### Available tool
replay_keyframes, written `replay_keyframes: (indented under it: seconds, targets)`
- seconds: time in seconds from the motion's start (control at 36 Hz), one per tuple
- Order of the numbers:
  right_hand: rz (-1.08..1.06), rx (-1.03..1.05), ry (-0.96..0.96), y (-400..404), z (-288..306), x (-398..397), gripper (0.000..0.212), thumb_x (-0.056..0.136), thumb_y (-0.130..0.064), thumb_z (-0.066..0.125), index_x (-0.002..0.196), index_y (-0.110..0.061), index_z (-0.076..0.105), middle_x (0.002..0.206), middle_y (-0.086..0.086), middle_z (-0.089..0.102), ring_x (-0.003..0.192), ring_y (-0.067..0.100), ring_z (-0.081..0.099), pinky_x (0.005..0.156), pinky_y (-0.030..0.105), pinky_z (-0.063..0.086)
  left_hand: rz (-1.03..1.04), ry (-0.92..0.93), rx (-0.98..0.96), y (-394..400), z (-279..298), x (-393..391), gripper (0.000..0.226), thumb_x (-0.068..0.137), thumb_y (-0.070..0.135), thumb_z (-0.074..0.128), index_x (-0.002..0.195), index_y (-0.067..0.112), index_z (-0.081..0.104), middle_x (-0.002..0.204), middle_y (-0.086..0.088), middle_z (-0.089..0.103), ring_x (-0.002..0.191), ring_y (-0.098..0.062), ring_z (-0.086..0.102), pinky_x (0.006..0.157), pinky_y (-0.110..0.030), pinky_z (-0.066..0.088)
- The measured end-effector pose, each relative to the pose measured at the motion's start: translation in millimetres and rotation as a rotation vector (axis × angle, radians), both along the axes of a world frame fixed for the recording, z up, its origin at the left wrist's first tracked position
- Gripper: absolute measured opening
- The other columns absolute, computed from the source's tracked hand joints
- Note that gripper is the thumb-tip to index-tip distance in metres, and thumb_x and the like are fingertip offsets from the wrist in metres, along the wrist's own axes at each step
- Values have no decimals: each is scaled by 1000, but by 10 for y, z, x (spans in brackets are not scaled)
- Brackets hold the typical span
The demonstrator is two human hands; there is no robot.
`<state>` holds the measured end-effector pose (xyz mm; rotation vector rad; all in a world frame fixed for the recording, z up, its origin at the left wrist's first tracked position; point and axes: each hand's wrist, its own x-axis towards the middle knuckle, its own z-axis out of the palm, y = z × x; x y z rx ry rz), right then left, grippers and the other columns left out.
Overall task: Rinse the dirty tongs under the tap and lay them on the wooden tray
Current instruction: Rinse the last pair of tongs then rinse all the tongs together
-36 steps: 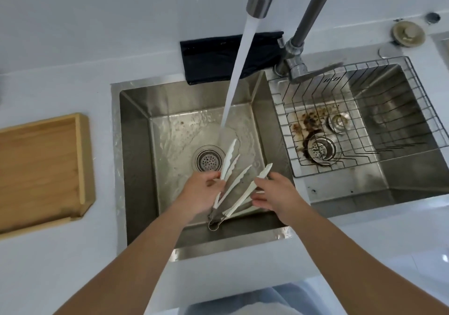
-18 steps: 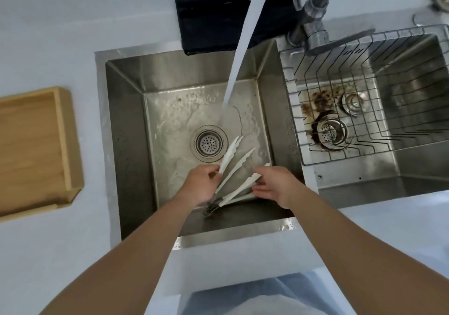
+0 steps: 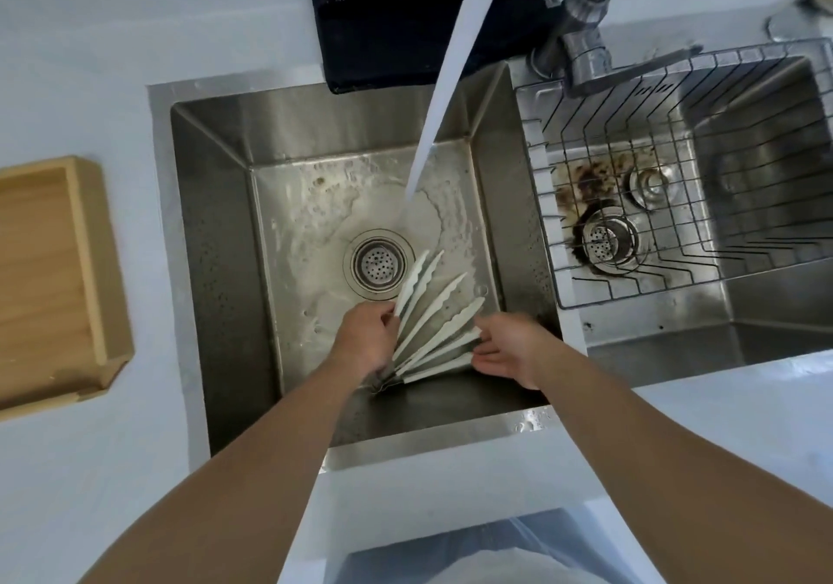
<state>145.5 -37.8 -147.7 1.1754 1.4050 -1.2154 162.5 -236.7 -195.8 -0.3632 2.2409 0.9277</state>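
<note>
Now both hands, left hand [image 3: 366, 340] and right hand [image 3: 509, 349], grip white scalloped tongs [image 3: 432, 326] fanned up-right, just beside the steel drain [image 3: 377, 263].

Water stream [image 3: 444, 101] crosses sink [image 3: 216, 241] above drain [image 3: 377, 264]; left basin half open.
</note>
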Motion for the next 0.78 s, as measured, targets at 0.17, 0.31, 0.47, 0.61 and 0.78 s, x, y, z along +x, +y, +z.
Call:
replay_keyframes:
  seconds: [0.17,0.31,0.47,0.61,0.78]
  targets:
    - [-19,57,-36,-66,8,8,26,97,-28,63,114,-12,50,109,8,49,105,28,52,93,38,55,29,-34,7,30,-19,-11,29,99,23,51,120,19,70,111,-4,72,99,-21,64,83,-25,45]
    - [-126,65,-55,-126,-41,22,43,98,-32,61,136,-16,48,126,11,47,116,31,49,108,44,46,17,-41,45,58,-9,-3,31,95,21,54,123,23,69,110,-1,72,90,-15,56,80,-23,41]
    - [-222,75,-8,-146,-158,79,43,99,-27,58,139,-14,48,135,11,55,116,29,55,87,36,51,43,-66,74,65,-22,9,36,95,20,55,130,24,64,116,1,70,95,-12,57,83,-21,40]
    - [-185,156,111,-124,-300,82,51,93,-10,52,143,1,43,144,26,51,124,40,58,79,38,53,81,-102,67,89,-46,13,42,92,21,57,134,27,60,117,-1,71,98,-17,62,83,-24,43]
    - [-225,105,56,-98,-348,117,28,100,-8,45,124,-10,60,111,11,64,107,29,64,68,32,55,169,-104,72,121,-50,7,46,90,13,60,135,23,59,122,-4,69,110,-22,64,87,-24,44]
